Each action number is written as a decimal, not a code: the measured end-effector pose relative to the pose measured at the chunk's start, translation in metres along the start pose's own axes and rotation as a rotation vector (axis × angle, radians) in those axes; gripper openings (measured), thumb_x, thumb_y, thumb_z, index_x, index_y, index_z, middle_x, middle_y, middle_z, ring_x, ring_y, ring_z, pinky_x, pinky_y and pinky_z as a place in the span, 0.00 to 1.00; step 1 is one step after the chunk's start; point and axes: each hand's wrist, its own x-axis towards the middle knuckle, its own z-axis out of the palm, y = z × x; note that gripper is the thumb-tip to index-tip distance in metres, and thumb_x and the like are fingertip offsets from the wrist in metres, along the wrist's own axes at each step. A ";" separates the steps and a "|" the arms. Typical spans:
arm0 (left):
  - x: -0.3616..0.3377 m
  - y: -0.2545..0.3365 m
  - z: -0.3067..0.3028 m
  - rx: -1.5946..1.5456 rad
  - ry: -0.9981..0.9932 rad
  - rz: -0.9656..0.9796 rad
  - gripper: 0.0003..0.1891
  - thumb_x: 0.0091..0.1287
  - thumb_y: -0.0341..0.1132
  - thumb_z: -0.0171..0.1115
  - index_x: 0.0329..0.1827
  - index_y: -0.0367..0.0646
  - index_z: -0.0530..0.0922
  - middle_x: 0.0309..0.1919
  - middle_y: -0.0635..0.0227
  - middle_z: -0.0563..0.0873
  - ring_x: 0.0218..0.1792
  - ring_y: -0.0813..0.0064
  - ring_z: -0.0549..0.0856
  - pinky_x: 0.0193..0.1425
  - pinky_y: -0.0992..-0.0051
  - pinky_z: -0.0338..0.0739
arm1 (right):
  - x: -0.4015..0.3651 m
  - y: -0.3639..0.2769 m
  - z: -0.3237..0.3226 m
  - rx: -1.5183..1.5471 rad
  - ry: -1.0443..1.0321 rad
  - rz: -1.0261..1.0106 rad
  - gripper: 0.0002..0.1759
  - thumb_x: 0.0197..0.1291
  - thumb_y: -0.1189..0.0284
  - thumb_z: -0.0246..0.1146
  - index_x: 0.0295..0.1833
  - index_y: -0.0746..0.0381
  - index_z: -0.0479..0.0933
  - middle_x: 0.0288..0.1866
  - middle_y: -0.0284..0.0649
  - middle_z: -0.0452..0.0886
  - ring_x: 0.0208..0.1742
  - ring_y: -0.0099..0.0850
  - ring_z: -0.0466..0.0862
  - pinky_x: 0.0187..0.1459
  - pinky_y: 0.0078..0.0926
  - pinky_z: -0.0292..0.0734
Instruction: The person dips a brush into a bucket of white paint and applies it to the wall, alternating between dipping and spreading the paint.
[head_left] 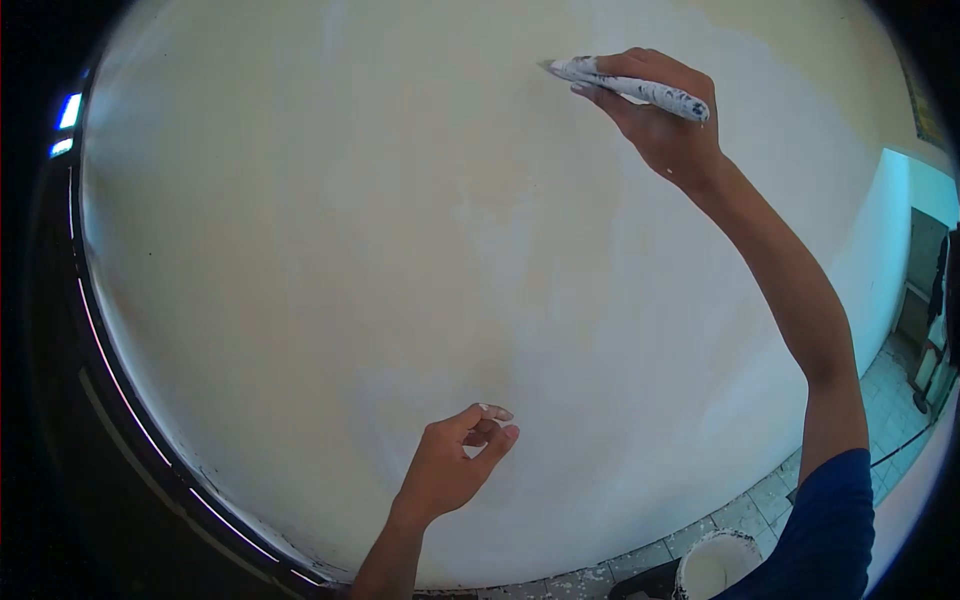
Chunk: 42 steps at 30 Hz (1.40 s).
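High on the pale wall [400, 250], my right hand [665, 120] is closed around a white, dark-speckled tool [650, 95]. Its thick handle points right, and a small grey tip meets or nearly meets the wall at the left. Whether that tip is a blade or bristles I cannot make out. Lower down, my left hand [460, 455] is raised in front of the wall with nothing in it. Its fingers are loosely curled, with a gap between thumb and forefinger. White specks mark the fingers of both hands.
A white bucket [718, 560] stands on the tiled floor [768, 497] at the bottom right, partly behind my sleeve. Along the left runs a dark edge [130, 420] with bright lines. At the far right are a doorway [915, 270] and dark objects.
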 end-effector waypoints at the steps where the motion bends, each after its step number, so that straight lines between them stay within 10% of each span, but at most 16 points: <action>1: 0.000 0.005 -0.001 -0.006 0.005 -0.027 0.13 0.65 0.39 0.62 0.45 0.38 0.79 0.32 0.64 0.85 0.37 0.76 0.83 0.50 0.71 0.77 | -0.011 0.012 0.002 -0.056 -0.110 -0.060 0.03 0.53 0.77 0.64 0.35 0.62 0.78 0.33 0.41 0.81 0.33 0.36 0.81 0.34 0.30 0.78; 4: -0.001 0.004 0.001 -0.022 0.012 -0.014 0.13 0.65 0.38 0.62 0.45 0.38 0.79 0.32 0.64 0.85 0.37 0.76 0.83 0.50 0.72 0.77 | -0.140 -0.034 0.023 -0.003 -0.595 0.063 0.10 0.58 0.64 0.59 0.40 0.58 0.79 0.35 0.40 0.81 0.34 0.34 0.81 0.31 0.32 0.78; 8: -0.002 0.015 -0.003 -0.005 0.030 0.000 0.13 0.65 0.38 0.61 0.45 0.37 0.79 0.33 0.63 0.85 0.38 0.76 0.83 0.49 0.73 0.77 | -0.203 -0.112 -0.016 0.467 -1.240 -0.052 0.13 0.53 0.72 0.60 0.45 0.49 0.78 0.38 0.33 0.81 0.41 0.29 0.81 0.33 0.27 0.79; 12: -0.001 0.022 -0.004 -0.032 0.018 0.004 0.13 0.66 0.38 0.61 0.46 0.37 0.79 0.34 0.62 0.85 0.38 0.76 0.83 0.49 0.72 0.77 | -0.105 -0.009 0.015 0.228 -0.525 0.072 0.10 0.50 0.71 0.63 0.40 0.53 0.79 0.30 0.38 0.78 0.34 0.40 0.79 0.36 0.38 0.74; 16: -0.003 0.008 0.001 -0.071 -0.015 0.013 0.13 0.65 0.38 0.61 0.47 0.38 0.79 0.35 0.62 0.85 0.39 0.75 0.84 0.50 0.72 0.77 | 0.000 0.014 0.005 -0.114 -0.060 0.015 0.10 0.43 0.79 0.69 0.34 0.62 0.79 0.32 0.40 0.82 0.33 0.36 0.81 0.33 0.29 0.78; 24: -0.014 -0.034 -0.021 -0.014 0.001 -0.036 0.15 0.66 0.40 0.61 0.46 0.37 0.79 0.33 0.62 0.85 0.37 0.74 0.83 0.49 0.73 0.77 | -0.209 -0.152 0.014 0.486 -1.303 -0.115 0.12 0.57 0.70 0.55 0.47 0.51 0.75 0.37 0.34 0.76 0.45 0.32 0.79 0.32 0.32 0.77; 32: 0.001 -0.007 -0.002 -0.096 -0.019 0.001 0.12 0.65 0.37 0.62 0.46 0.38 0.79 0.32 0.65 0.84 0.38 0.77 0.83 0.51 0.73 0.77 | -0.015 0.035 -0.002 -0.109 -0.068 -0.018 0.16 0.42 0.77 0.66 0.41 0.56 0.79 0.33 0.41 0.80 0.35 0.41 0.80 0.34 0.36 0.75; 36: 0.006 -0.031 -0.002 -0.119 -0.009 -0.013 0.12 0.65 0.35 0.61 0.46 0.37 0.79 0.32 0.66 0.84 0.38 0.77 0.83 0.51 0.74 0.76 | -0.160 0.004 0.026 -0.235 -0.634 0.047 0.10 0.52 0.69 0.64 0.42 0.54 0.80 0.35 0.35 0.80 0.38 0.32 0.81 0.31 0.26 0.77; 40: 0.008 -0.026 0.000 -0.127 -0.016 -0.063 0.11 0.66 0.34 0.60 0.46 0.35 0.79 0.33 0.66 0.84 0.38 0.78 0.83 0.49 0.73 0.77 | -0.267 -0.103 -0.034 0.405 -1.284 0.072 0.20 0.54 0.70 0.59 0.54 0.43 0.75 0.41 0.28 0.80 0.43 0.28 0.80 0.30 0.30 0.78; 42: 0.008 -0.020 0.002 -0.114 -0.024 -0.029 0.11 0.66 0.33 0.59 0.46 0.35 0.79 0.33 0.66 0.84 0.38 0.78 0.83 0.48 0.74 0.77 | -0.270 -0.073 -0.033 0.279 -1.027 0.065 0.16 0.53 0.72 0.59 0.49 0.47 0.76 0.41 0.29 0.81 0.41 0.30 0.80 0.31 0.29 0.78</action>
